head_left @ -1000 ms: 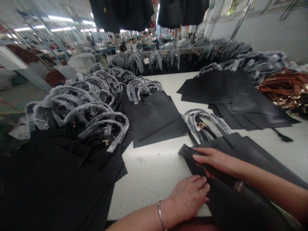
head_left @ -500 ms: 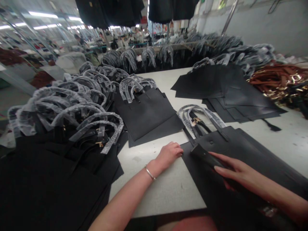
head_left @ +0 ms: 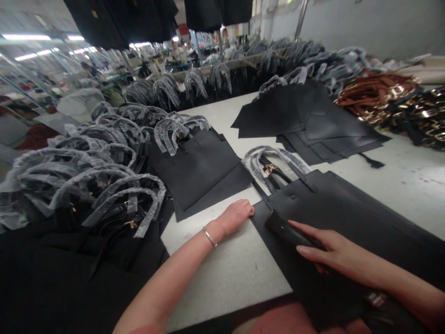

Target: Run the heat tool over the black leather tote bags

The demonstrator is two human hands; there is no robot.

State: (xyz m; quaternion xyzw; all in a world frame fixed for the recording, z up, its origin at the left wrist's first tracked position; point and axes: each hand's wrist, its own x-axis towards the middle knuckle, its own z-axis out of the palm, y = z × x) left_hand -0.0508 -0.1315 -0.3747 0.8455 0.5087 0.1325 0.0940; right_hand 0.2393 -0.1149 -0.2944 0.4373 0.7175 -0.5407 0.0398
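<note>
So, R hand [head_left: 332, 248] on black leather tote [head_left: 333, 204], L hand [head_left: 233, 217] flat on table [head_left: 222, 273] just beside it, hands apart.

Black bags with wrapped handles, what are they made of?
The black bag under the right hand looks like smooth leather or imitation leather, matte with a soft sheen; the look can't settle which. The wrapped handles are covered in clear plastic film, shiny and creased. The buckle looks like gold-coloured metal, because it glints.
</note>
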